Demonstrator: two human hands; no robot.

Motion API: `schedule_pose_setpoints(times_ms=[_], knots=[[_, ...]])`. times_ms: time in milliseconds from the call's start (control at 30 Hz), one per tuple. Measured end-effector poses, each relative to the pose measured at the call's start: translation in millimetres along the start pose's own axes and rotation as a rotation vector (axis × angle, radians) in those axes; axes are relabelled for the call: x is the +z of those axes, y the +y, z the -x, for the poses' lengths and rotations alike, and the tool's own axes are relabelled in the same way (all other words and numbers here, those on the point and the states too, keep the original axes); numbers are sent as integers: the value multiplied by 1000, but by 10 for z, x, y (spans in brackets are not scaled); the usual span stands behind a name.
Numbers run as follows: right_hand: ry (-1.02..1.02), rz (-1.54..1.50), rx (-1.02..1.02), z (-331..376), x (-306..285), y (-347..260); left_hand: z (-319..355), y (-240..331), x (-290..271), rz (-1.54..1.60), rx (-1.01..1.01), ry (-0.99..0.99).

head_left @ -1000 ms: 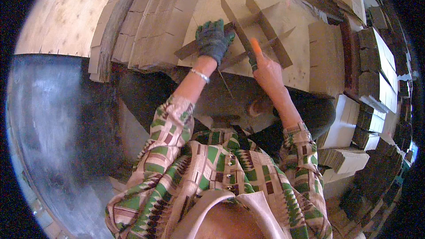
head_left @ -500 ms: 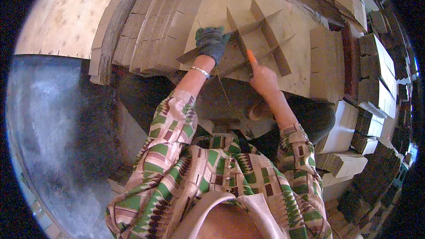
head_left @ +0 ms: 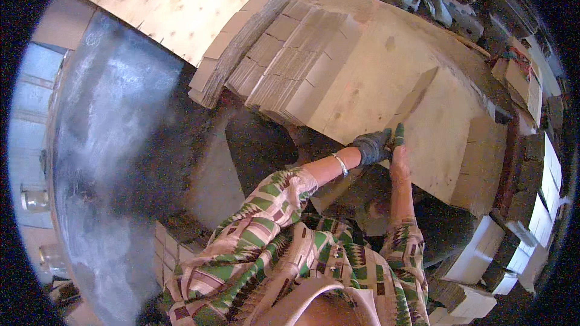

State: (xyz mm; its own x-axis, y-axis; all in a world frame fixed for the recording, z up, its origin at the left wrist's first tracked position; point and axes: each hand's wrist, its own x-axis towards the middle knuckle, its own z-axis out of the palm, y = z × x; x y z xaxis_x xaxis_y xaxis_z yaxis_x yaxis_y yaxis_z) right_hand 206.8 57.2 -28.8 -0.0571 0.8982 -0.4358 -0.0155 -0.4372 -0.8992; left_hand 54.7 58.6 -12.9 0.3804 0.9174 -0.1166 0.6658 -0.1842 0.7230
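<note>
Close together at the table's near edge are my left hand (head_left: 370,147), in a dark glove with a bracelet at the wrist, and my bare right hand (head_left: 399,162). Between them they grip a brown cardboard divider (head_left: 417,95). It looks narrow, seen nearly edge-on, and slants away up and to the right over the board. A green fingertip cover (head_left: 399,131) shows at the top of my right hand. Both hands are closed, and their fingers partly hide the divider's near end.
A pale wooden board (head_left: 374,78) forms the worktop. Upright rows of slotted cardboard strips (head_left: 296,63) stand on its left side, and a cardboard stack (head_left: 480,160) on its right. More cardboard bundles (head_left: 468,302) lie at the lower right.
The spread crossed cardboard lattice now appears narrow, its strips together. My hands have come together at its near end, and the view has turned, shifting the table rightward.
</note>
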Motion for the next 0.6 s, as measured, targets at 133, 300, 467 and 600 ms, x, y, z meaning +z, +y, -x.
schedule_pose_setpoints(times_ms=[133, 300, 467, 600], knots=[[-107, -56, -70, 236, 324, -445, 78, -383, -488, -352, 63, 269], [-85, 21, 3, 247, 49, -505, 510, -467, -2896, -933, -103, 832], [83, 98, 159, 594, -408, -261, 862, -676, -3966, -940, -534, 959], [23, 200, 189, 797, -609, -78, 1085, -2155, -3833, -786, -945, 490]])
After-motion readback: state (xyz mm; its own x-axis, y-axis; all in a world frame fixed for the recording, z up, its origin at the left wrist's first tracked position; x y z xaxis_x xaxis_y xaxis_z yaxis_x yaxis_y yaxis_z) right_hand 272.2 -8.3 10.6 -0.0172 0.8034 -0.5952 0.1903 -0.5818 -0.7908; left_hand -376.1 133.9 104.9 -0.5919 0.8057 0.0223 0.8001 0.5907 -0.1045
